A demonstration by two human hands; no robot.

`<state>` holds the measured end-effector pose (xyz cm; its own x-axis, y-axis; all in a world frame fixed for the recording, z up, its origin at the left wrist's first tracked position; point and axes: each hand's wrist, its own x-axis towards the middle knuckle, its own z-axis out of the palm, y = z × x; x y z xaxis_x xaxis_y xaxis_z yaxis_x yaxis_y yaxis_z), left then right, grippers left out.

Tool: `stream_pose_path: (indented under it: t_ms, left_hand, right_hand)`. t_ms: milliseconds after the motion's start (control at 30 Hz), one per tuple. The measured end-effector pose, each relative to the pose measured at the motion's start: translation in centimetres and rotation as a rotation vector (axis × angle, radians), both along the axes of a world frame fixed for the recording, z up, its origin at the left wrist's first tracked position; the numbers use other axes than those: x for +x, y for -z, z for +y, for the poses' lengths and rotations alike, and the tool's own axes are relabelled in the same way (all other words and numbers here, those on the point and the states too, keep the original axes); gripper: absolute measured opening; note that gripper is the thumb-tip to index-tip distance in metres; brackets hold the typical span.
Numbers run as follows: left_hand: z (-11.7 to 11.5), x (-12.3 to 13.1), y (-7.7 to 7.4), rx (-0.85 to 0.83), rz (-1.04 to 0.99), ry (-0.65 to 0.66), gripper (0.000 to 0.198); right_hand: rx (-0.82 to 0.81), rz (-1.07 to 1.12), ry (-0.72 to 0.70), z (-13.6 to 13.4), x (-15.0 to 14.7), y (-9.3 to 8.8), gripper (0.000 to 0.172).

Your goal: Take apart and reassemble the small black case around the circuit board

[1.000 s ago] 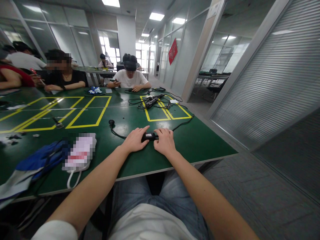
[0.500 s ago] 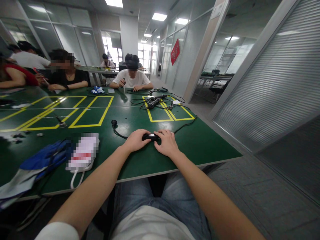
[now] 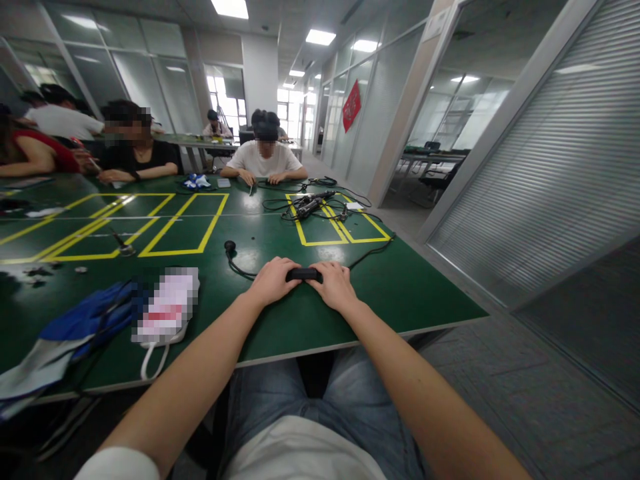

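Note:
A small black power adapter (image 3: 304, 274) is held level between my two hands, low over the green table (image 3: 430, 293) near its front edge. My left hand (image 3: 274, 281) grips its left end, thumb on the near side. Around the right end, my right hand (image 3: 334, 283) is closed in the same way. From the left side a black cord runs to a round black plug (image 3: 229, 247) lying on the table. Another black cable (image 3: 373, 249) leads from beside my right hand toward the back right. My palms hide both ends of the adapter.
Yellow tape rectangles (image 3: 203, 251) mark the table. Black tools with tangled cables (image 3: 313, 205) lie at the back right. On the left are a white corded device (image 3: 167, 307), blue-and-white gloves (image 3: 93, 317) and small metal parts (image 3: 125, 249). Across the table sits a person in white (image 3: 265, 159).
The adapter has been turned in my hands: its white label no longer shows, and a plain black side faces up. The person opposite has lowered the hand with a thin tool.

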<state>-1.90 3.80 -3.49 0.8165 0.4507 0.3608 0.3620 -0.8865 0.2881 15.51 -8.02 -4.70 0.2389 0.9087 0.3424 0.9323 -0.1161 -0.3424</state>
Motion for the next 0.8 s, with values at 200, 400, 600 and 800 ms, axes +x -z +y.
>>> stream_pose_path:
  t_ms: [200,400,600,800]
  left_hand:
    - [-0.01,-0.02,-0.16,-0.018,0.023,0.002,0.031]
    - [0.02,-0.02,-0.29,-0.016,0.048,-0.006,0.031]
    - [-0.07,-0.11,-0.38,0.001,0.055,-0.004,0.032]
    - [-0.16,-0.07,-0.24,-0.006,0.052,-0.006,0.033]
  right_hand:
    - [0.022,0.011,-0.038,0.42,0.74,0.23,0.02]
    - [0.026,-0.027,-0.049,0.33,0.76,-0.12,0.02]
    - [0.039,-0.043,-0.045,-0.02,0.69,-0.24,0.019]
    - [0.024,-0.058,-0.036,-0.2,0.41,-0.27,0.018]
